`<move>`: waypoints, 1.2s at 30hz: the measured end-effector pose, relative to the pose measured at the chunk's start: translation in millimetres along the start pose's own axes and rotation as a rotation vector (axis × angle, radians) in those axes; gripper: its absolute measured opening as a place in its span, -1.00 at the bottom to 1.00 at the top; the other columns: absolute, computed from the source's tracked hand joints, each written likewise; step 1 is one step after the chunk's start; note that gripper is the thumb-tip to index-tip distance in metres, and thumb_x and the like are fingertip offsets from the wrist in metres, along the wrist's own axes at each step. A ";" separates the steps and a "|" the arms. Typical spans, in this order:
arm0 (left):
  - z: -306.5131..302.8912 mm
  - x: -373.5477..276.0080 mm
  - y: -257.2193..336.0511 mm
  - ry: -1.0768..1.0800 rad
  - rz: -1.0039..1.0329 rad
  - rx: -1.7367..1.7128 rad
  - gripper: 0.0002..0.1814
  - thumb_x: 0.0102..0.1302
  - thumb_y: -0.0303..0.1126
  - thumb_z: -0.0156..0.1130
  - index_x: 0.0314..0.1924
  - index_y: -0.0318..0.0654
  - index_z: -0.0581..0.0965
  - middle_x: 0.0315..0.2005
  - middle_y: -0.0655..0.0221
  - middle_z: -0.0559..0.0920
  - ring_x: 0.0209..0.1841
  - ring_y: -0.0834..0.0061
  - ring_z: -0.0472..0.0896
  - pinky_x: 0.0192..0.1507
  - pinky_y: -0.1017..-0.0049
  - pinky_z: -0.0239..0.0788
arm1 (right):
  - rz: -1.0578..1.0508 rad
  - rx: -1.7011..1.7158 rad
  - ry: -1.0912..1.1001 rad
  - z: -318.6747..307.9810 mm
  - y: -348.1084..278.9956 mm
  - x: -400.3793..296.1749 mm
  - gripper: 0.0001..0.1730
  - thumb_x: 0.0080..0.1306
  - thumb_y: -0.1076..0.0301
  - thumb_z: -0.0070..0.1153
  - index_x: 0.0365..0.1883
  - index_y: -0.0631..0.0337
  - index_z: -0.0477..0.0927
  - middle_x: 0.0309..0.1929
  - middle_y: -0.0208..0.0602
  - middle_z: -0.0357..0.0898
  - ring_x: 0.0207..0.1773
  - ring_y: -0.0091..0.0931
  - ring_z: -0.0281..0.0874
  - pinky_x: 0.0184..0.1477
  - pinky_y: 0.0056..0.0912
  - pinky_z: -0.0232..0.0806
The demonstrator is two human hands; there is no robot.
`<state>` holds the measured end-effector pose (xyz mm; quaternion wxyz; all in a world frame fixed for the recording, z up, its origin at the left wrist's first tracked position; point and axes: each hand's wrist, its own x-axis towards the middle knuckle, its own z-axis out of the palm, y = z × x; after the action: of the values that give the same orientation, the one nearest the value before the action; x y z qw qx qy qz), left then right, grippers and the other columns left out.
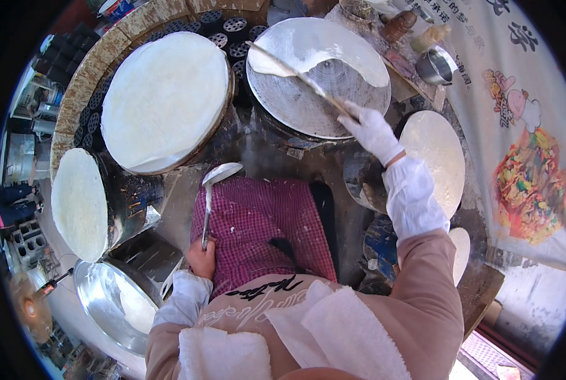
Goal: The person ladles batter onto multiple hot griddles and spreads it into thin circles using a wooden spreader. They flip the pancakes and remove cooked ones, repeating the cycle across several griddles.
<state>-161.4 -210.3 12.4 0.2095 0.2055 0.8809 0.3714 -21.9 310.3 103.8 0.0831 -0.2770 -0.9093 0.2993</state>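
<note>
My left hand (202, 258), bare, grips the handle of a metal ladle (222, 173) coated with white batter, held over my lap beside the checked apron (259, 223). My right hand (374, 130), in a white glove, holds a thin wooden stick (307, 80) that reaches across the round griddle (302, 107) at the top centre. White batter (307, 40) covers the far part of that griddle in a curved band; its near part is bare dark metal. To its left, a thin round sheet of batter (166, 99) covers another griddle.
A smaller batter-covered griddle (79, 204) stands at left, above a large metal basin (114, 304) holding white batter. More round griddles (432, 159) lie at right. Perforated coal briquettes (235, 24) line the curved rim. A steel cup (435, 65) stands near a printed banner (525, 156).
</note>
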 end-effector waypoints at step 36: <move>4.4 0.0 -34.4 0.033 0.036 -0.207 -0.83 0.30 -0.37 0.22 -0.29 -0.28 0.70 -0.46 0.21 0.71 -0.37 0.39 0.69 -0.24 0.40 0.47 | 0.545 1.275 0.207 149.3 -198.2 -87.9 -0.39 0.33 0.46 0.11 0.36 0.01 0.34 -0.50 -0.37 0.54 -0.65 -0.57 0.44 -0.68 -0.50 0.29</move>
<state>-166.3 -229.8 -15.8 0.2085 0.1926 0.8374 0.4672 -86.0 55.0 101.7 0.2373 -0.4195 -0.4418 0.7566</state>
